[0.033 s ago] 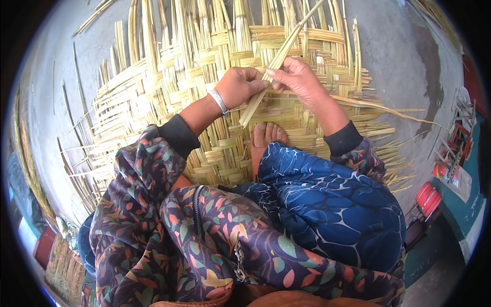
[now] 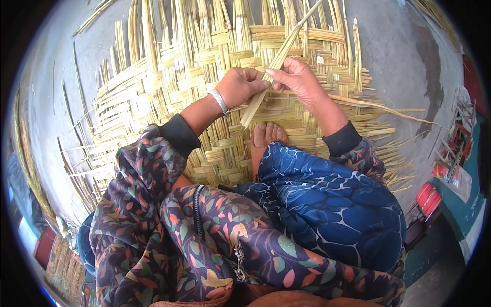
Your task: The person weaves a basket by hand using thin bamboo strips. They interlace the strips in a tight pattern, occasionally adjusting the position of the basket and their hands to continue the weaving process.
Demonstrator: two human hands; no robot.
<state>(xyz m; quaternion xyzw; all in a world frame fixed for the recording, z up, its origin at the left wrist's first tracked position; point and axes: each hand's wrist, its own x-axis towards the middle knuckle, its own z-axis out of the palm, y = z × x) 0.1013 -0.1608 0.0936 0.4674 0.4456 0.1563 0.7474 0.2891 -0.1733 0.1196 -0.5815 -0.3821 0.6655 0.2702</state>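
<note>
Between my hands, above a woven reed mat (image 2: 217, 158), a flattened reed strip (image 2: 287, 46) slants from lower left to upper right. It is pale, split lengthwise, and narrows toward its far end. My left hand (image 2: 236, 88), with a silvery bracelet at the wrist, pinches the strip near its broad lower part. Thumb and fingers of my right hand (image 2: 299, 83) close on it just beside the left. Parts of the fingers hide behind the strip and the thumbs. The mat is a coarse over-and-under weave with loose reed ends all round.
My bare foot (image 2: 268, 134) rests on the mat below my hands. Long uncut reeds (image 2: 148, 36) stick out from the mat's far edge across the grey floor (image 2: 404, 61). A thin loose reed (image 2: 378, 106) reaches right. A red round item (image 2: 428, 198) stands at the right edge.
</note>
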